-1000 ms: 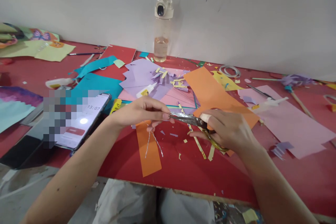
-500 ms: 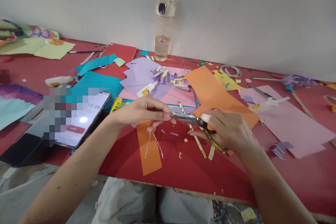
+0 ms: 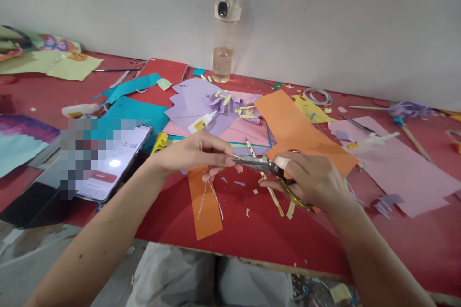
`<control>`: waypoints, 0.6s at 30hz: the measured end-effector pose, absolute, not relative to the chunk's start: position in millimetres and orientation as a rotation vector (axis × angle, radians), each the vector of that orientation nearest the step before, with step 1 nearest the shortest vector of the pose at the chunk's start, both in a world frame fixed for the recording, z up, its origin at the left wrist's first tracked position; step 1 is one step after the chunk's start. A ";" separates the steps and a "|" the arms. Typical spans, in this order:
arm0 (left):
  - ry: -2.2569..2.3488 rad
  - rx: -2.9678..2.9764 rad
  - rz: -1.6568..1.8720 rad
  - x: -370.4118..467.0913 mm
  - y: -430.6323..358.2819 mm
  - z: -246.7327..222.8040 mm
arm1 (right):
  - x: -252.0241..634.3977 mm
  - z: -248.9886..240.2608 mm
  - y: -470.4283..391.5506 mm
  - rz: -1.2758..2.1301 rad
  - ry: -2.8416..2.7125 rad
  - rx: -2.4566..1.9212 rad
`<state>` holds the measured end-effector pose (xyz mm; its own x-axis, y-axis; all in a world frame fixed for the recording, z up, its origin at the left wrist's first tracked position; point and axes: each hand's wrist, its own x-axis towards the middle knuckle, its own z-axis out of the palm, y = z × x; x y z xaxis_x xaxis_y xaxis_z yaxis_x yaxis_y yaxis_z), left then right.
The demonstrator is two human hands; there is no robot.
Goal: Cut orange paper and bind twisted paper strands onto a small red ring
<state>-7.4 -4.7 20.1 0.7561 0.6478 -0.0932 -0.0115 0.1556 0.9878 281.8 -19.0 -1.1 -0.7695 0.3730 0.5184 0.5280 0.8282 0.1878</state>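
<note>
My right hand [image 3: 311,177] is wrapped round a pair of scissors [image 3: 255,164] with yellowish handles, its blades pointing left. The blade tips meet the fingertips of my left hand [image 3: 205,153], which is closed in a pinch on a thin twisted white string [image 3: 202,200]. Two ends of the string hang below the left hand, in front of an orange paper strip [image 3: 207,225]. Whether the blades are on the string is hidden by the fingers. Under the scissors lies a patterned pencil [image 3: 275,201]. A larger orange paper [image 3: 284,120] is just behind the right hand.
A phone [image 3: 115,168] leans at the left beside a yellow glue stick [image 3: 159,143]. Behind the hands are a white glue bottle [image 3: 202,122], purple paper [image 3: 187,100] and a water bottle [image 3: 222,48]. Pink sheets [image 3: 406,172] lie at the right. Paper scraps dot the red table [image 3: 266,244].
The scissor blades look slightly closer together at my left fingertips. Both hands stay in nearly the same place, and the string still hangs from the left one.
</note>
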 end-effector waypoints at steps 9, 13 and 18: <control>0.527 1.305 0.525 -5.8 -4.0 17.1 | 281.2 -4.0 -18.9 -0.401 -2.526 -0.657; 0.495 1.269 0.526 -4.9 -5.4 17.5 | 280.3 -3.5 -20.3 -0.368 -2.522 -0.659; 0.496 1.227 0.514 -4.3 -5.9 17.4 | 279.4 -3.0 -20.8 -0.346 -2.528 -0.668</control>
